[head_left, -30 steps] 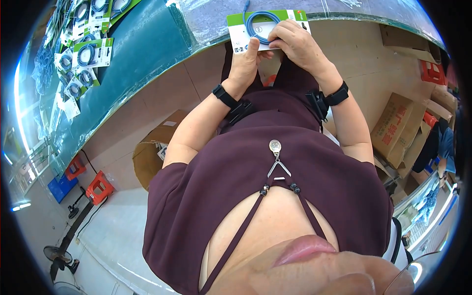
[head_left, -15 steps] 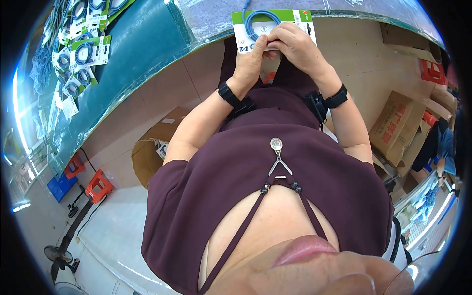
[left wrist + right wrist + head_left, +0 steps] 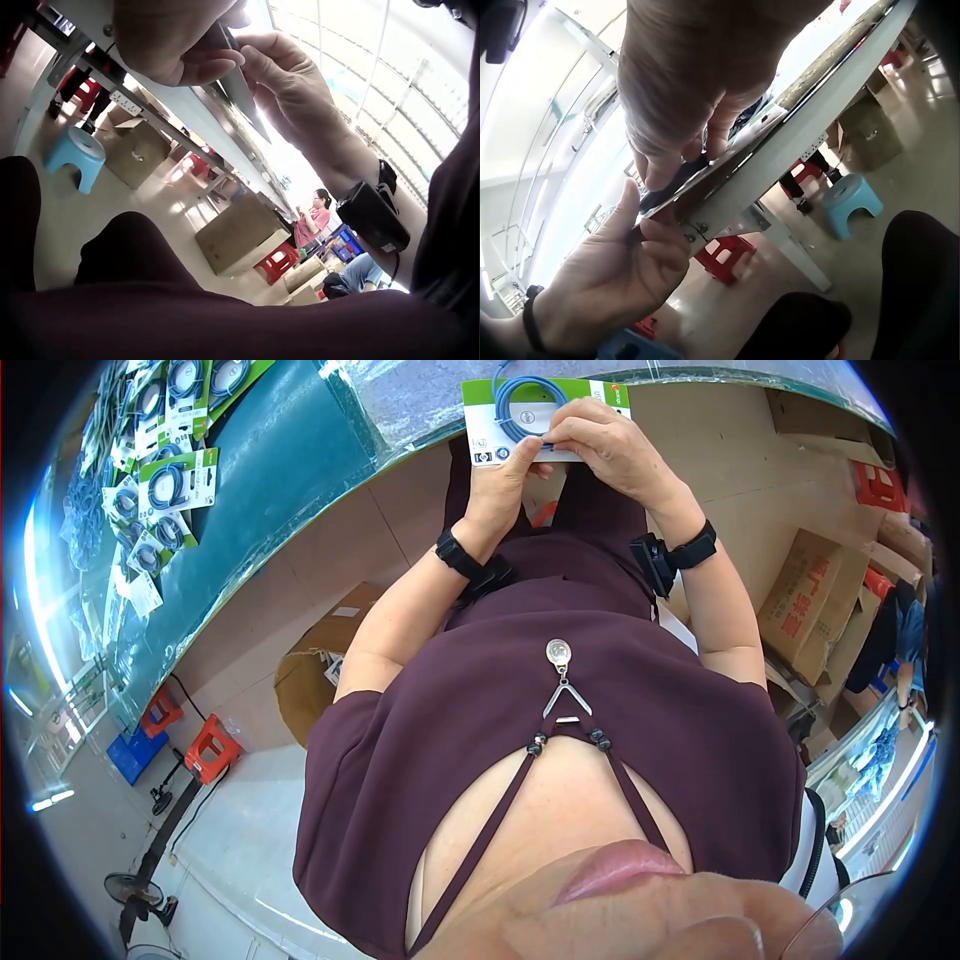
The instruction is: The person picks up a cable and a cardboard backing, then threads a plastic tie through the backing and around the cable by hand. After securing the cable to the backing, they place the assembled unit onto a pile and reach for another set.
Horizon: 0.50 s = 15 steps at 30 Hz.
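A green-and-white packaging card (image 3: pixel 482 432) with a coil of blue cable (image 3: pixel 503 408) on its front is held up at the table's near edge. My left hand (image 3: pixel 497 492) grips the card's lower edge, thumb on the front and fingers behind. Over the lower right of the coil, my right hand (image 3: pixel 618 452) brings thumb and forefinger together, pinching at the cable. In the left wrist view the card (image 3: pixel 244 97) appears edge-on between both hands. From the right wrist, my right fingers point down at the card's face, with my left hand (image 3: pixel 622 262) below.
Several carded blue cables (image 3: pixel 165 485) lie piled on the green tabletop (image 3: pixel 290 450) at the left. Cardboard boxes (image 3: pixel 815 595) stand on the floor at the right, another box (image 3: pixel 305 680) below the table at left. A blue stool (image 3: pixel 77 157) and a seated person (image 3: pixel 311 221) are farther off.
The card shifts a little right, then back left. My right fingers, earlier spread lower over the coil's right side, now come together at its lower right. The left hand keeps its grip.
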Motion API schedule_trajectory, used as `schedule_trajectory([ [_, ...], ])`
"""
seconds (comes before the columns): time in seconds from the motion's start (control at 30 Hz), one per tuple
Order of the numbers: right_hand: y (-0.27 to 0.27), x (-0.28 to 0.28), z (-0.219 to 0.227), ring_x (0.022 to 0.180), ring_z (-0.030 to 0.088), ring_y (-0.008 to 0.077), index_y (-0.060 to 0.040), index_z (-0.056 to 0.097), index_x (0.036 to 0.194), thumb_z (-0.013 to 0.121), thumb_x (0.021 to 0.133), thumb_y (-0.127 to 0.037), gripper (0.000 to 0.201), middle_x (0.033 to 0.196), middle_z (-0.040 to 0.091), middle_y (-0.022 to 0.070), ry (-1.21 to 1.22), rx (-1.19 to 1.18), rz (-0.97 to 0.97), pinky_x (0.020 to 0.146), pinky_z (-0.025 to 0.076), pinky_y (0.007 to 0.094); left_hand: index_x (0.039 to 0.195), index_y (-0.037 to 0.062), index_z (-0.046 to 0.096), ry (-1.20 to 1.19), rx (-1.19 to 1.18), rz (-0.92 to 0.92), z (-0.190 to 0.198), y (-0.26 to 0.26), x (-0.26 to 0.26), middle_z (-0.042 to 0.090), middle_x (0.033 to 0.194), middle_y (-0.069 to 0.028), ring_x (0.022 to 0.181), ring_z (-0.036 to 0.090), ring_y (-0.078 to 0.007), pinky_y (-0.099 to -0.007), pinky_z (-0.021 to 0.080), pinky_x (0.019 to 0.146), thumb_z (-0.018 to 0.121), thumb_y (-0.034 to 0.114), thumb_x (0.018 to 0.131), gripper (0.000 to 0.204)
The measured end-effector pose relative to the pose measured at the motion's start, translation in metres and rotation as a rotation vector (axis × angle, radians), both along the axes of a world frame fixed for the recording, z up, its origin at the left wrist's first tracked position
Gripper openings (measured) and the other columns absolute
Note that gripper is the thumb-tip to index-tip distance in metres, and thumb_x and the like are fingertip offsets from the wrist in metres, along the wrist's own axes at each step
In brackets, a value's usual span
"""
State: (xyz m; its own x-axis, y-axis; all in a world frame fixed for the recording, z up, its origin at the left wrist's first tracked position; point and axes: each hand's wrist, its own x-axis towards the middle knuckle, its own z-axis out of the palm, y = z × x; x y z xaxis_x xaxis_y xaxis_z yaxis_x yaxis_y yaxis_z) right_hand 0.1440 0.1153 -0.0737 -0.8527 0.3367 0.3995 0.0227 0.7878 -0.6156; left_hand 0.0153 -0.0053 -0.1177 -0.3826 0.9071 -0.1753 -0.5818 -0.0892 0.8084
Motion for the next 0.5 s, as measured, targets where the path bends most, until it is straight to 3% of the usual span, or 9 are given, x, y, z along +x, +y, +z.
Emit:
schedule_trajectory([
  [0.33, 0.005, 0.002, 0.004, 0.084, 0.061, 0.0219, -0.0045, 0.063, 0.091, 0.069, 0.076, 0.0, 0.017, 0.095, 0.062, 0.0056, 0.095, -0.061, 0.003, 0.07, 0.05, 0.0306, 0.105, 0.0046, 0.055, 0.117, -0.095, 0.088, 0.01, 0.011, 0.001, 0.06, 0.086, -0.0027, 0.063, 0.056, -0.0092, -0.0216, 0.047, 0.052, 0.061, 0.013, 0.09, 0.018],
  [0.47, 0.032, 0.01, 0.021, 0.079, 0.061, 0.0172, -0.004, 0.064, 0.092, 0.067, 0.079, -0.001, 0.014, 0.091, 0.064, 0.0052, 0.186, -0.228, -0.234, 0.068, 0.049, 0.0281, 0.105, 0.0053, 0.054, 0.155, -0.042, 0.123, 0.028, 0.019, -0.006, 0.059, 0.085, -0.0021, 0.062, 0.055, -0.0083, -0.021, 0.045, 0.05, 0.059, 0.012, 0.09, 0.017],
  [0.5, 0.052, 0.014, 0.014, 0.077, 0.061, 0.0153, -0.0036, 0.064, 0.093, 0.066, 0.081, -0.002, 0.012, 0.088, 0.064, 0.0052, 0.179, -0.222, -0.475, 0.068, 0.048, 0.0273, 0.105, 0.0055, 0.054, 0.168, -0.039, 0.122, 0.03, 0.021, -0.008, 0.059, 0.085, -0.0022, 0.061, 0.054, -0.0081, -0.0208, 0.045, 0.05, 0.059, 0.011, 0.091, 0.016],
])
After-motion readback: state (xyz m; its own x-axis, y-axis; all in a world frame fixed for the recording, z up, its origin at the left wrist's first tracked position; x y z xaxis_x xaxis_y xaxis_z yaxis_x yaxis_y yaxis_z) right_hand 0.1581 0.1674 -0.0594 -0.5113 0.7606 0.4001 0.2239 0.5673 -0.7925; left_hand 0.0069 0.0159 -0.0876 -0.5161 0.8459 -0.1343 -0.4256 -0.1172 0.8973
